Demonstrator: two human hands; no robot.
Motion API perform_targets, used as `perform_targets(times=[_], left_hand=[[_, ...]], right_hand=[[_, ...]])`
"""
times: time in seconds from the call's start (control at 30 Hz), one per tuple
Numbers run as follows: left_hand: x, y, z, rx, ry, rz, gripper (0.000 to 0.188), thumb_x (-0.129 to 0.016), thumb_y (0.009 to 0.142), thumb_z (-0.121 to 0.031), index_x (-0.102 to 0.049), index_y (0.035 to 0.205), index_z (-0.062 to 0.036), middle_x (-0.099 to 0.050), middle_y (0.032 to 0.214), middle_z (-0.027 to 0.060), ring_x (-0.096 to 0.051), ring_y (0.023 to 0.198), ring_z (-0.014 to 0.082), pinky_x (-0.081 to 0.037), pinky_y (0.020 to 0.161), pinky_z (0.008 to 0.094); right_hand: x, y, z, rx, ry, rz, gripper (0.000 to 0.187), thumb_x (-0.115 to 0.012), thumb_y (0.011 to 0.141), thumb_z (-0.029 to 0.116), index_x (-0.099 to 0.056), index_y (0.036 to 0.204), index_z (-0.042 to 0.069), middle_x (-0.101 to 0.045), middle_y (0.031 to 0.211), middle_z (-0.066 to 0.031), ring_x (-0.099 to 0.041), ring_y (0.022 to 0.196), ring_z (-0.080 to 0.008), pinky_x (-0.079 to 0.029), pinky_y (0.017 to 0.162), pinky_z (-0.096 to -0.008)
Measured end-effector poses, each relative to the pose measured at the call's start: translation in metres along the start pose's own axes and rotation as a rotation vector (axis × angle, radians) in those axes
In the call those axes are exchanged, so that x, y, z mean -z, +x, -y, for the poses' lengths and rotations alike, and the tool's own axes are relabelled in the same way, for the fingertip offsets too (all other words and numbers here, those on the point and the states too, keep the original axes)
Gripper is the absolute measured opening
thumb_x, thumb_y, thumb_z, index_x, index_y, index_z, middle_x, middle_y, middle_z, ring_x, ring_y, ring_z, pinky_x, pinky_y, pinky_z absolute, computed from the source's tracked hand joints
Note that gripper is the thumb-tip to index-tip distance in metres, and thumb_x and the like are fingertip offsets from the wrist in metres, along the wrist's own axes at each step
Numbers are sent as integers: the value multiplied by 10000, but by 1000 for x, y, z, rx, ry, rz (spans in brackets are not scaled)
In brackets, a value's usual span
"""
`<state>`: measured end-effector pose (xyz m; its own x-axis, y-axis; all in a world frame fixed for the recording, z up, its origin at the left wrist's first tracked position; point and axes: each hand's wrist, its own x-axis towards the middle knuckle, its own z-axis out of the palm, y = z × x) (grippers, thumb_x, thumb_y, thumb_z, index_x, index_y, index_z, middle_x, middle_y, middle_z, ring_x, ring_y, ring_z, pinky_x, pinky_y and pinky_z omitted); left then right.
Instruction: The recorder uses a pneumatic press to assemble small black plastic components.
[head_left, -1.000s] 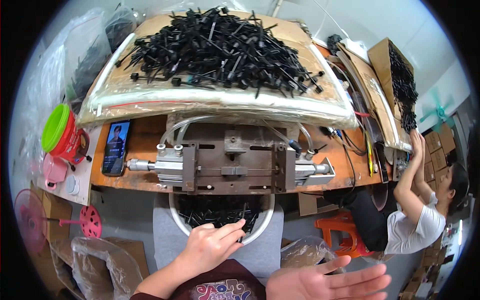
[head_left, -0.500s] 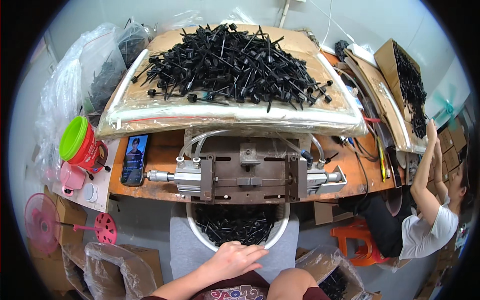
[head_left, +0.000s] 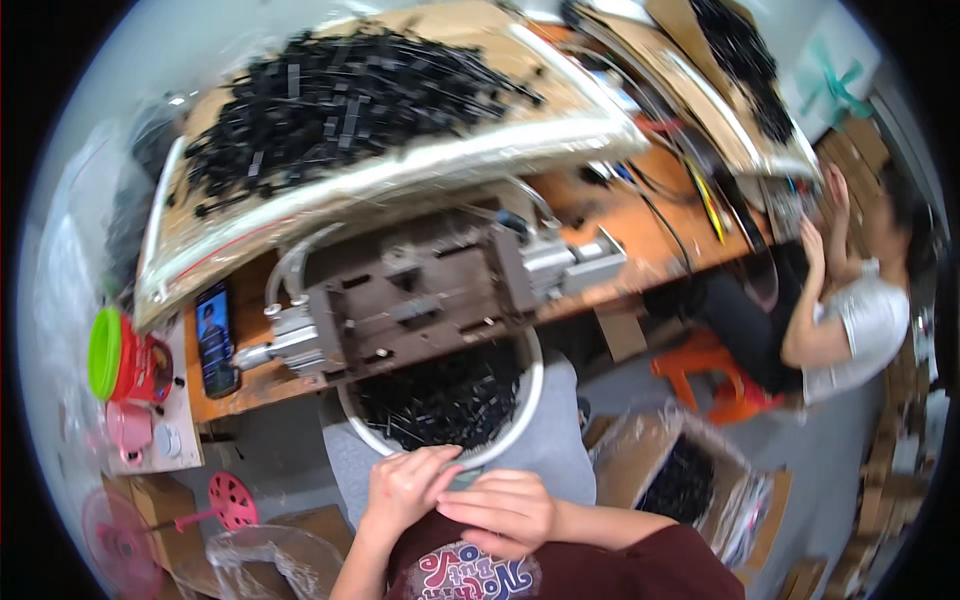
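My left hand [head_left: 408, 488] rests at the near rim of a white basket [head_left: 533, 395], its fingers stretched out and close together. Close beside it is my right hand [head_left: 505, 508], fingers loosely extended toward the left one. I make out nothing held in either hand, though motion smears the picture. Black plastic parts with thin stems [head_left: 450, 395] fill the basket, which stands on my grey-covered lap. Just beyond it, a brown metal fixture [head_left: 410, 300] with silver cylinders at both ends is set at the table edge.
A big heap of black parts [head_left: 340, 100] lies on a plastic-wrapped cardboard board. A phone [head_left: 216, 340] and a red bucket [head_left: 135, 360] are at the left. Lined boxes [head_left: 680, 480] stand on the floor. A co-worker [head_left: 850, 320] sits at the right, hands raised.
My right hand has come in beside my left. The view has tilted and shifted, so the bench now appears slanted. The co-worker's hands are lower and farther apart.
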<state>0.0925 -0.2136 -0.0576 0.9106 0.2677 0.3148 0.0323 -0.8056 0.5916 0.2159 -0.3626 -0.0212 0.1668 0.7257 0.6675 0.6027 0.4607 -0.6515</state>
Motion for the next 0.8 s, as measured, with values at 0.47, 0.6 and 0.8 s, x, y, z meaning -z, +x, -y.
perform_targets(times=[0.47,0.6,0.8], left_hand=[[-18,-26,1,52,158,154,277,-762,763,-101,-726,1037,-108,-671,757,60,-605,552,210,-465,517,328],[-19,-21,4,-19,183,148,215,-732,809,-139,-727,1024,-126,-678,773,64,-655,633,236,-501,548,323],[-20,-22,6,-3,180,223,262,-721,784,-108,-724,1046,-124,-686,809,76,-671,695,244,-517,589,330]], right_hand=[[-57,-42,-10,-29,-78,55,130,-654,735,121,-552,732,40,-584,673,-84,-617,660,-231,-488,619,-368],[-58,-42,-11,-49,-115,85,126,-651,696,114,-575,751,29,-611,681,-107,-643,674,-249,-490,601,-385],[-64,-46,-15,-122,-59,48,127,-642,755,117,-536,739,50,-569,705,-81,-614,683,-242,-483,598,-371]])
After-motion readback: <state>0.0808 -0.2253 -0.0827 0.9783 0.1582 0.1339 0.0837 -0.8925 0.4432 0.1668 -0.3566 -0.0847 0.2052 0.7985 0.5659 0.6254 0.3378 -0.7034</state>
